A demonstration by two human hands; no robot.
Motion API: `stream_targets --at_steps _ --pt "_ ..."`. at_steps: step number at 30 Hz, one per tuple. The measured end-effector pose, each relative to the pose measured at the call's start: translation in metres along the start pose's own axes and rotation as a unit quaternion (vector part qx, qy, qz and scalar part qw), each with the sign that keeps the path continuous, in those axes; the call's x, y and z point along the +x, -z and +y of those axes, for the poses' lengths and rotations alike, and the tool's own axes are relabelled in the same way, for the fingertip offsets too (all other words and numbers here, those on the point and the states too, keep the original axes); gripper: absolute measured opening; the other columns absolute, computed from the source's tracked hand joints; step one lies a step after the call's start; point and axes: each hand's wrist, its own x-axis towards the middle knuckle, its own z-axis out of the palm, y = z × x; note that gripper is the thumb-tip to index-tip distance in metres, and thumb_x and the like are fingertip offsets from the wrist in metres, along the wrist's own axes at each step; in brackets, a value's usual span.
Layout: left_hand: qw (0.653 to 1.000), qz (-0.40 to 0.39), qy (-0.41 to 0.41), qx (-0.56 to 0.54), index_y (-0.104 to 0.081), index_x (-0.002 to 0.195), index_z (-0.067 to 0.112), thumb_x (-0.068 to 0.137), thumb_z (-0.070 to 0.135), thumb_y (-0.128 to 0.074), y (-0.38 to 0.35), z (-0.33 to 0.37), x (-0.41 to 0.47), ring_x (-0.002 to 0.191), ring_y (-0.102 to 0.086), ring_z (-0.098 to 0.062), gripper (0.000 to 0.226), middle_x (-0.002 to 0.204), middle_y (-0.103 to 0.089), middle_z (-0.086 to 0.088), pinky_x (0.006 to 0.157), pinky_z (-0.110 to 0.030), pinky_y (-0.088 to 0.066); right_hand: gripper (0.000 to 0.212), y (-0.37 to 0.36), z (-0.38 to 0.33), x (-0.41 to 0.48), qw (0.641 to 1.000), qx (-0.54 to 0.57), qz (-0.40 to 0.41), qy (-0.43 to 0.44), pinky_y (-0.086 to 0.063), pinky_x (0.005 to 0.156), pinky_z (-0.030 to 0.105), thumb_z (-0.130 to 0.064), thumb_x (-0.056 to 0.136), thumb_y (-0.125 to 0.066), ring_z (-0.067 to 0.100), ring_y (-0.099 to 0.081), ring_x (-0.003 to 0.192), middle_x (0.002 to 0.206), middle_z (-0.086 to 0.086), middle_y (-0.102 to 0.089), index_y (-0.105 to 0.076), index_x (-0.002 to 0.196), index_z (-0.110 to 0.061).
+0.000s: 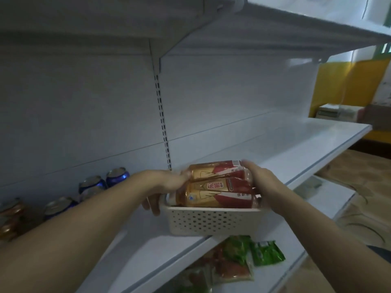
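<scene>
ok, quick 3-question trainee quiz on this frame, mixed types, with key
1. True or false: the bottles stand upright in the white basket.
2. What stands on the shelf to the left of the basket? A) blue cans B) plates C) jars
3. Fill in: the green packets lie on the ___ shelf, below the basket.
Key: 1 false, they lie on their sides, stacked. 2 A. 3 lower.
</scene>
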Motion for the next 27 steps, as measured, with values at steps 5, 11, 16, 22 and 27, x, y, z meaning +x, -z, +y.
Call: stream_targets --at_steps 5,11,16,22,27 --pt "0.978 0.112 -0.016 -0.175 -0.054 0.129 0.009 0.092 0.079 -0.018 -0.016 -0.006 0.011 0.093 -0.069 -0.032 0.087 0.117 -0.067 -0.021 0.084 -0.04 -0.055 0.076 -0.009 -0.015 -0.009 0.995 -0.098 0.004 0.018 -0.059 0.095 0.049 -0.078 0.071 -0.069 0.03 -0.076 0.09 0.095 0.007 -0.079 -0.07 0.106 -0.01" --pt "0.922 0.215 -0.04 -0.32 -0.06 0.101 0.013 0.099 0.066 -0.026 -0.042 0.0 0.033 0.08 -0.067 -0.023 0.063 0.089 -0.07 -0.01 0.076 -0.034 -0.054 0.105 -0.02 -0.012 -0.014 0.991 -0.105 0.081 0.021 -0.06 0.09 0.047 -0.095 0.045 -0.06 0.028 -0.074 0.09 0.1 0.004 -0.076 -0.063 0.112 -0.014" --pt "0.89 0.201 -0.048 -0.407 -0.06 0.112 0.009 0.101 0.058 -0.031 -0.039 -0.008 0.048 0.085 -0.07 -0.028 0.058 0.097 -0.072 -0.014 0.083 -0.042 -0.058 0.113 -0.021 -0.009 -0.013 0.99 -0.074 0.121 0.021 -0.061 0.086 0.047 -0.098 0.038 -0.061 0.027 -0.074 0.087 0.099 0.005 -0.075 -0.064 0.11 -0.011" --pt "0.892 0.179 -0.12 -0.398 -0.058 0.111 0.015 0.097 0.064 -0.043 -0.044 -0.019 0.054 0.096 -0.067 -0.031 0.053 0.109 -0.068 -0.01 0.09 -0.047 -0.057 0.129 -0.017 0.002 -0.009 0.991 -0.024 0.133 0.005 -0.061 0.091 0.049 -0.098 0.035 -0.068 0.03 -0.074 0.098 0.115 0.01 -0.074 -0.061 0.127 -0.008" --pt "0.891 0.198 -0.179 -0.368 -0.062 0.115 0.021 0.074 0.09 -0.04 -0.055 -0.004 0.055 0.099 -0.069 -0.03 0.084 0.111 -0.072 -0.007 0.09 -0.053 -0.056 0.147 0.0 0.019 -0.023 0.984 0.029 0.175 0.0 -0.054 0.102 0.053 -0.097 0.038 -0.07 0.033 -0.066 0.121 0.141 0.012 -0.063 -0.043 0.152 -0.009"
